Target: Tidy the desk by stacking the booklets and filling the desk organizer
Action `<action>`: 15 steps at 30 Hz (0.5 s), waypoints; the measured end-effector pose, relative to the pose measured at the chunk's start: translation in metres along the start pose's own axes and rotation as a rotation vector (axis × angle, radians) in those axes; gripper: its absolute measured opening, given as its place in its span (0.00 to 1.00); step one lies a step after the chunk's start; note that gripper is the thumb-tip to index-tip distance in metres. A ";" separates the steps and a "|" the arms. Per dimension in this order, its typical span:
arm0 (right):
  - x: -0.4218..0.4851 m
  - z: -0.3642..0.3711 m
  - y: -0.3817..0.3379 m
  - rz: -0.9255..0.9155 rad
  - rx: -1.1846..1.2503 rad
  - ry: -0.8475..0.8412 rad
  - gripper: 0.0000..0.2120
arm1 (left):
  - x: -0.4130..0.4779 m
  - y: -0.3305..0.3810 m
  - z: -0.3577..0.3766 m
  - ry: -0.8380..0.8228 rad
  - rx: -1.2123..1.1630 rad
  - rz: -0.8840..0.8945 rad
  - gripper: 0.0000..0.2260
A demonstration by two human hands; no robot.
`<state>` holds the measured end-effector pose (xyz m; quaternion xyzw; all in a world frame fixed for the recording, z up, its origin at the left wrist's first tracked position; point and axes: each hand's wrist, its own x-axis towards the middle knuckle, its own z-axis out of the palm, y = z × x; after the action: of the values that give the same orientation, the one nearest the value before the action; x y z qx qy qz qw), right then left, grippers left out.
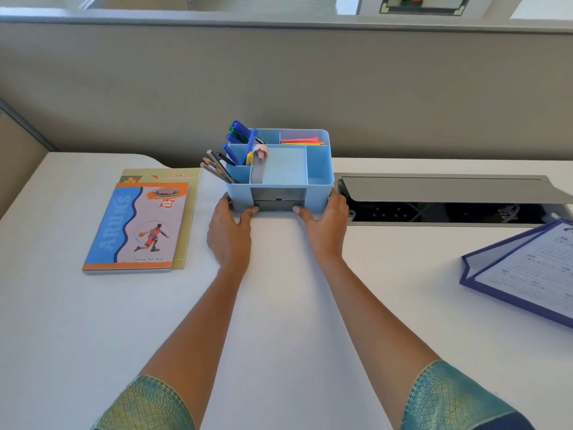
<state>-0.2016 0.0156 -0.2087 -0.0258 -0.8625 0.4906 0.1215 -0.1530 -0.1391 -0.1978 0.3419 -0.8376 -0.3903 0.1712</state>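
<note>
Fingers of both the left hand [230, 231] and right hand [324, 225] clasp the organizer's [319, 172] sides, thumbs on its front, likely to square it beside the stacked booklets [139, 225].

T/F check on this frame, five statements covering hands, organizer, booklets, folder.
1. Both hands grip the blue organizer, left hand and right hand on its sides. True.
2. The booklets lie right of the organizer. False: they lie to its left, stacked.
3. Pencils stand in the front left compartment. True.
4. The organizer's drawer is pulled fully out. False: it sits in, thumbs against its front.
5. The blue folder lies under the booklets. False: it lies apart at the desk's right edge.
</note>
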 end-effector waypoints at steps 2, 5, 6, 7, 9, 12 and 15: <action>0.000 0.001 0.001 -0.009 -0.006 0.003 0.35 | 0.001 -0.001 0.001 -0.008 0.011 0.002 0.27; -0.004 0.001 0.002 -0.018 -0.036 -0.009 0.37 | 0.000 -0.002 0.001 -0.024 0.010 -0.006 0.28; -0.005 0.001 0.003 -0.013 -0.044 -0.015 0.38 | 0.000 -0.003 0.001 -0.025 0.006 -0.005 0.28; -0.006 0.000 0.003 -0.009 -0.047 -0.021 0.39 | 0.000 -0.004 0.000 -0.031 0.002 -0.003 0.28; -0.010 -0.003 0.001 -0.008 -0.047 -0.029 0.38 | -0.001 -0.006 0.001 -0.050 0.010 0.007 0.30; -0.024 -0.007 0.001 -0.012 -0.089 -0.034 0.37 | -0.007 -0.009 0.002 -0.109 0.110 0.028 0.33; -0.043 -0.012 0.001 -0.079 -0.246 -0.051 0.35 | -0.020 -0.015 0.003 -0.150 0.362 0.130 0.34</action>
<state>-0.1576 0.0189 -0.2120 0.0059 -0.9194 0.3763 0.1144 -0.1343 -0.1306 -0.2117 0.2824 -0.9247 -0.2459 0.0689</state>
